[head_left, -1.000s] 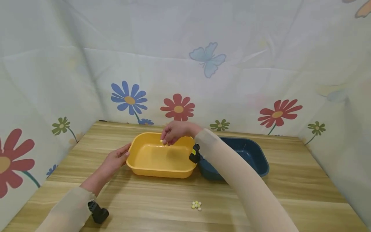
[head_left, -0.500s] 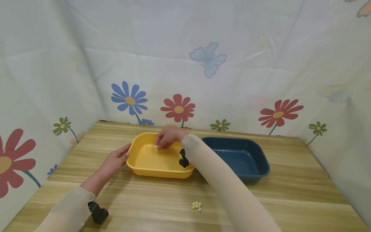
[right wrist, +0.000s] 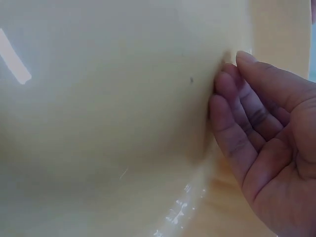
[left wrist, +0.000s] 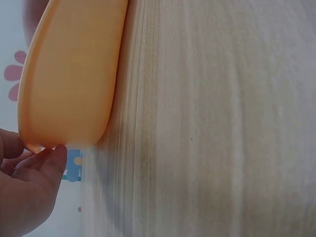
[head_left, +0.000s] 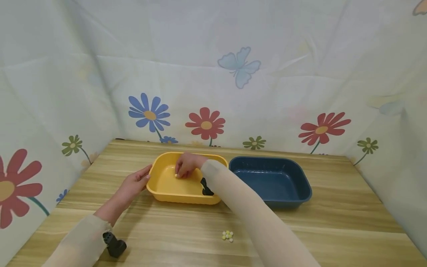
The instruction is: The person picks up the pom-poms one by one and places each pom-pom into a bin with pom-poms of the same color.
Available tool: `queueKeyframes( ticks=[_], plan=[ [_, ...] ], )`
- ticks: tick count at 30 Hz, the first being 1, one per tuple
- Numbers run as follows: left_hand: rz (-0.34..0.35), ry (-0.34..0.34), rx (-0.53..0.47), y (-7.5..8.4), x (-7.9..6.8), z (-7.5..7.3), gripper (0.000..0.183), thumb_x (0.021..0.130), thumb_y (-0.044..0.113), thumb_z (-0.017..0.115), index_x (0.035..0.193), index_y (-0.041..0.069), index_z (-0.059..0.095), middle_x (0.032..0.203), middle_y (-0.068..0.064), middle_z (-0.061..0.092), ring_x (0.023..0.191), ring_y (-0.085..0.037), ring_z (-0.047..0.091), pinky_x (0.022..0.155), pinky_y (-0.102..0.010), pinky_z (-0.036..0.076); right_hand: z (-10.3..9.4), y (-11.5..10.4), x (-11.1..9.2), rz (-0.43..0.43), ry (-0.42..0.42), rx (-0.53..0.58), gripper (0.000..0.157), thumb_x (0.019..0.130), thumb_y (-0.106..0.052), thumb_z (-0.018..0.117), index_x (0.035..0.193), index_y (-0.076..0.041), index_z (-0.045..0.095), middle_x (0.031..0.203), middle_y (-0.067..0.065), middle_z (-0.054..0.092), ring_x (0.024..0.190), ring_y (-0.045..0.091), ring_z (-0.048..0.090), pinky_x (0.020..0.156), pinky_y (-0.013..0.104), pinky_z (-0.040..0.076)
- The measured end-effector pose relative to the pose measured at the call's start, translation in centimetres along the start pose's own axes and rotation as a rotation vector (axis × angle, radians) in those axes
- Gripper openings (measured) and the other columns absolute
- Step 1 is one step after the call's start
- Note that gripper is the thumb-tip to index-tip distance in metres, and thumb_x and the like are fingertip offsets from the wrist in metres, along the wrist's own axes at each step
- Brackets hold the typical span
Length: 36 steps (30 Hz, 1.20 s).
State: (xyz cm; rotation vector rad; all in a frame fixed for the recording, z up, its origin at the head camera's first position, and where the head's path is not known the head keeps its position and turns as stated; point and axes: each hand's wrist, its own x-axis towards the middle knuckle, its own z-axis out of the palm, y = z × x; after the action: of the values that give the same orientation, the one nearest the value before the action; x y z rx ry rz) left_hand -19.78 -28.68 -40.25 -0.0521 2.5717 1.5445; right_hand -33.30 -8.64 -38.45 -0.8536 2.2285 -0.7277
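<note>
My left hand (head_left: 133, 183) holds the left rim of a yellow plastic basin (head_left: 181, 199). In the left wrist view, the thumb and fingers (left wrist: 52, 165) pinch that basin's rim at its corner. My right hand (head_left: 188, 165) is down inside the same basin, fingertips close to its floor. Between thumb and fingers it pinches a small round pale bead-like piece (head_left: 176, 175). The right wrist view shows the curled fingers (right wrist: 229, 128) against the basin's floor, with the piece mostly hidden behind the thumb tip.
A dark blue basin (head_left: 271, 203) stands right beside the yellow one. Several small white and yellow round pieces (head_left: 228, 235) lie in a cluster on the wooden table (head_left: 173, 237), nearer the front. A flower-printed cloth (head_left: 267, 100) hangs behind the table and along its sides.
My right hand has moved left and lower into the yellow basin with the small piece, uncovering more of the blue basin. The left hand stays at the rim.
</note>
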Motion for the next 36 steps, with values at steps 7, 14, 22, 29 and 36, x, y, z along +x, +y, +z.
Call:
queueKeyframes(
  ticks=[7,14,22,29,36],
  plan=[
    [0.003,0.006,-0.009,-0.3,-0.6,-0.3,0.054,0.108,0.015,0.036,0.156,-0.002,0.017,0.16,-0.026,0.022,0.147,-0.04,0.03,0.113,-0.046,0.039,1.1,0.6,1.8,-0.014,0.005,0.036,0.008,0.089,-0.005,0.07,0.094,0.0,0.071,0.07,0.0,0.061,0.062,0.011,0.057,0.058,0.018,0.053],
    [0.014,0.009,0.004,-0.1,-0.5,-0.2,0.054,0.108,0.017,0.036,0.155,-0.002,0.018,0.159,-0.027,0.023,0.145,-0.04,0.034,0.109,-0.04,0.047,1.0,1.0,1.5,-0.021,-0.002,0.04,0.008,0.09,-0.003,0.069,0.096,0.002,0.071,0.073,0.001,0.061,0.064,0.012,0.056,0.059,0.018,0.052],
    [0.012,0.007,-0.023,0.0,-0.3,0.1,0.054,0.108,0.016,0.036,0.155,-0.002,0.018,0.159,-0.026,0.023,0.146,-0.039,0.032,0.112,-0.045,0.042,-0.8,-0.1,-0.8,0.017,-0.127,0.016,0.026,0.094,-0.003,0.062,0.119,0.003,0.064,0.096,0.005,0.062,0.083,0.015,0.06,0.092,0.03,0.059],
    [0.01,0.008,-0.035,0.1,0.0,0.2,0.053,0.108,0.014,0.035,0.155,-0.003,0.017,0.16,-0.026,0.023,0.147,-0.039,0.031,0.113,-0.047,0.04,-3.6,-1.2,-3.0,-0.009,-0.041,-0.032,0.025,0.094,-0.013,0.065,0.117,-0.004,0.065,0.1,0.005,0.066,0.088,0.018,0.065,0.09,0.027,0.06],
    [-0.007,0.016,-0.021,0.4,-0.1,0.1,0.053,0.108,0.014,0.035,0.155,-0.003,0.017,0.159,-0.026,0.022,0.147,-0.041,0.031,0.113,-0.048,0.04,-5.1,-2.7,-7.2,-0.108,0.082,0.004,0.03,0.093,-0.018,0.068,0.12,-0.005,0.063,0.103,0.01,0.069,0.101,0.03,0.068,0.082,0.023,0.061]
  ],
)
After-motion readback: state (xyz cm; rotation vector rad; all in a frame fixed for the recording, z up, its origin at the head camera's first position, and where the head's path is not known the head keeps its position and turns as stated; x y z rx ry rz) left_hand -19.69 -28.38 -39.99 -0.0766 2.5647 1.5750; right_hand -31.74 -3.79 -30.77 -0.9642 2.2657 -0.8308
